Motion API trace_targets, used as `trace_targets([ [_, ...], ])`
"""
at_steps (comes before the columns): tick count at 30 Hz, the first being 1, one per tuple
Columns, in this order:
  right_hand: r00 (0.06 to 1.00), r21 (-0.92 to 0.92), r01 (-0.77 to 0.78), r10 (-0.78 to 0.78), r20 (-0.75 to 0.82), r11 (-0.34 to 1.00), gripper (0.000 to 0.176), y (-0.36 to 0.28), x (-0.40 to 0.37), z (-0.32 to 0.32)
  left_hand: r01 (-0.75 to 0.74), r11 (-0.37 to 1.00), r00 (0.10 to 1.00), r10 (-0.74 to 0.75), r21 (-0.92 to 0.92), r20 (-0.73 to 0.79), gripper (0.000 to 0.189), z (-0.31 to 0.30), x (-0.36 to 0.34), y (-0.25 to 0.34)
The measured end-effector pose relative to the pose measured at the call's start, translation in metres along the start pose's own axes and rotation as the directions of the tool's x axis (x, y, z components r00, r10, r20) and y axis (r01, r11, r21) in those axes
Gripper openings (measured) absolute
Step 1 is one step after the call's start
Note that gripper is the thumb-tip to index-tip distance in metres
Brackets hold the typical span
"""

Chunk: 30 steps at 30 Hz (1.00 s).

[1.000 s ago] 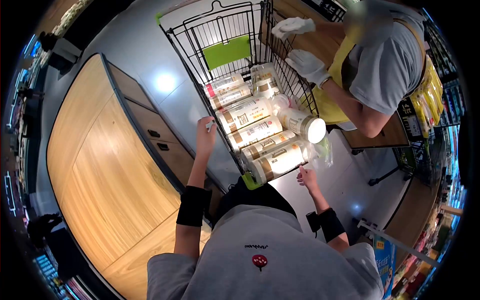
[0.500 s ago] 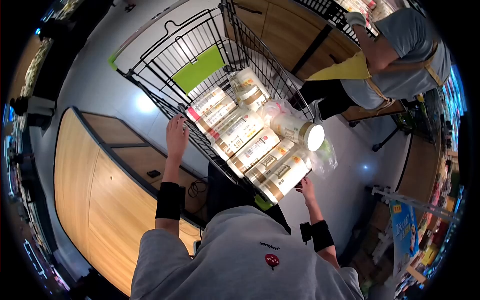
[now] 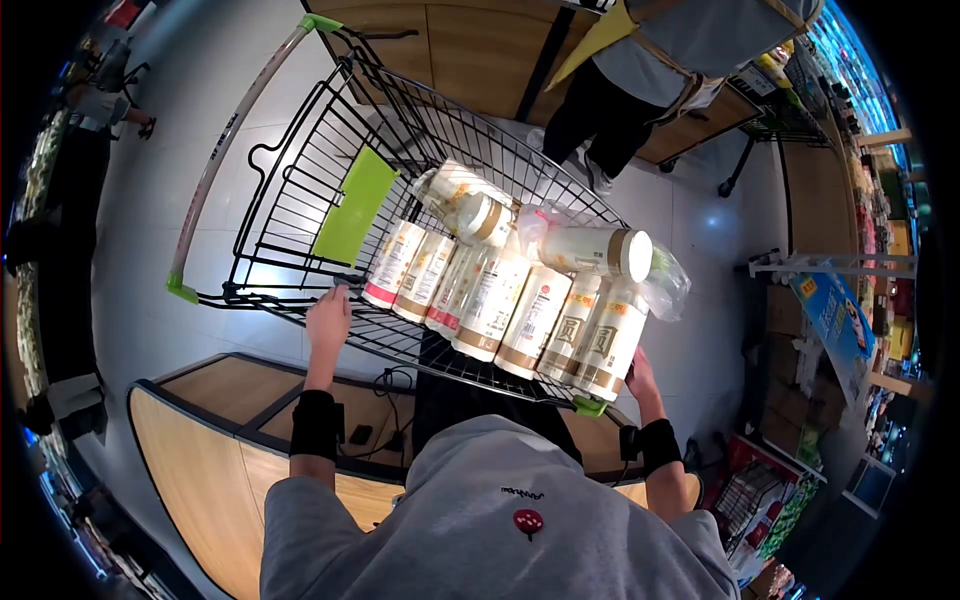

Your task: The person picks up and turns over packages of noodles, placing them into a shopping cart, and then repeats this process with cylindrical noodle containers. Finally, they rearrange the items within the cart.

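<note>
Your cart (image 3: 355, 205) has swung around, so its handle (image 3: 224, 128) now sits at ten o'clock in your view. Your left hand (image 3: 328, 316) curls around the cart's side at nine o'clock. White packs (image 3: 490, 300) fill its middle, partly hiding your right hand (image 3: 642, 376) at four o'clock, so you can't tell if it grips.

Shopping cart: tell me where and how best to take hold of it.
I'd grip the shopping cart by its handlebar, wrapping it from outside, at the picture's left. It is a long, slim bar between two green end pieces, clear of the packages loaded at the other end.
</note>
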State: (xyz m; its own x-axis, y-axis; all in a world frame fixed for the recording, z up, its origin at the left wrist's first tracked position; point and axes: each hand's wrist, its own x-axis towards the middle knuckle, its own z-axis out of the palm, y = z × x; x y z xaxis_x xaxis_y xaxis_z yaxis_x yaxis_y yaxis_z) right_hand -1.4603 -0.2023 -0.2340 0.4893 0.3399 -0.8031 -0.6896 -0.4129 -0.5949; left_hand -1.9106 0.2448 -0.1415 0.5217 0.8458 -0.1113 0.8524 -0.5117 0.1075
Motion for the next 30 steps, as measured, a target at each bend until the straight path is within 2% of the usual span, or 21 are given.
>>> trace_targets([
  [2, 0.992, 0.004, -0.019, 0.020, -0.121, 1.000, 0.042, 0.002, -0.003, 0.004, 0.029, 1.000, 0.999, -0.029, 0.001, 0.029, 0.020, -0.001, 0.000, 0.001],
  [3, 0.997, 0.116, -0.001, 0.010, -0.074, 0.993, 0.037, -0.003, -0.010, 0.012, 0.039, 0.999, 0.998, -0.039, 0.002, 0.043, 0.019, -0.003, 0.001, 0.002],
  [6, 0.991, 0.166, 0.116, -0.126, 0.045, 0.979, 0.032, -0.004, -0.010, 0.022, 0.084, 0.995, 0.992, -0.089, 0.057, 0.085, 0.018, -0.008, 0.003, 0.008],
  [9, 0.996, 0.179, 0.094, -0.094, -0.011, 0.979, 0.030, -0.012, -0.015, 0.032, 0.074, 0.996, 0.993, -0.078, 0.053, 0.088, 0.018, -0.004, 0.004, 0.006],
  [15, 0.988, 0.170, 0.151, -0.153, -0.002, 0.974, 0.032, 0.002, -0.002, 0.019, 0.118, 0.993, 0.984, -0.119, 0.016, 0.133, 0.020, -0.001, -0.007, 0.007],
  [17, 0.981, 0.171, 0.194, -0.190, -0.041, 0.966, 0.034, -0.001, -0.002, 0.021, 0.120, 0.993, 0.986, -0.118, -0.010, 0.120, 0.021, 0.015, -0.012, -0.004],
  [18, 0.975, 0.185, 0.219, -0.207, -0.078, 0.958, 0.034, -0.001, -0.002, 0.026, 0.138, 0.989, 0.983, -0.144, 0.058, 0.114, 0.021, 0.017, -0.014, -0.003],
  [19, 0.975, 0.191, 0.218, -0.208, -0.072, 0.957, 0.035, 0.001, 0.003, 0.024, 0.127, 0.992, 0.990, -0.125, -0.018, 0.062, 0.021, 0.019, -0.016, -0.003],
  [22, 0.967, 0.183, 0.251, -0.239, -0.084, 0.951, 0.033, 0.020, 0.029, 0.013, 0.116, 0.990, 0.987, -0.125, -0.083, -0.103, 0.018, 0.035, -0.026, -0.006],
  [24, 0.967, 0.138, 0.249, -0.239, -0.084, 0.959, 0.034, 0.018, 0.031, 0.013, 0.174, 0.977, 0.980, -0.183, -0.121, -0.076, 0.017, 0.028, -0.031, 0.003],
  [28, 0.946, 0.125, 0.320, -0.310, -0.093, 0.939, 0.036, 0.004, 0.022, 0.022, 0.158, 0.986, 0.977, -0.165, -0.058, -0.133, 0.016, 0.026, -0.040, 0.010],
  [29, 0.927, 0.074, 0.367, -0.359, -0.108, 0.927, 0.035, 0.002, 0.020, 0.024, 0.148, 0.988, 0.977, -0.154, -0.050, -0.146, 0.015, 0.026, -0.042, 0.011],
  [30, 0.927, 0.060, 0.367, -0.360, -0.103, 0.928, 0.034, -0.001, 0.016, 0.023, 0.165, 0.986, 0.977, -0.161, 0.018, -0.137, 0.015, 0.035, -0.042, 0.004],
])
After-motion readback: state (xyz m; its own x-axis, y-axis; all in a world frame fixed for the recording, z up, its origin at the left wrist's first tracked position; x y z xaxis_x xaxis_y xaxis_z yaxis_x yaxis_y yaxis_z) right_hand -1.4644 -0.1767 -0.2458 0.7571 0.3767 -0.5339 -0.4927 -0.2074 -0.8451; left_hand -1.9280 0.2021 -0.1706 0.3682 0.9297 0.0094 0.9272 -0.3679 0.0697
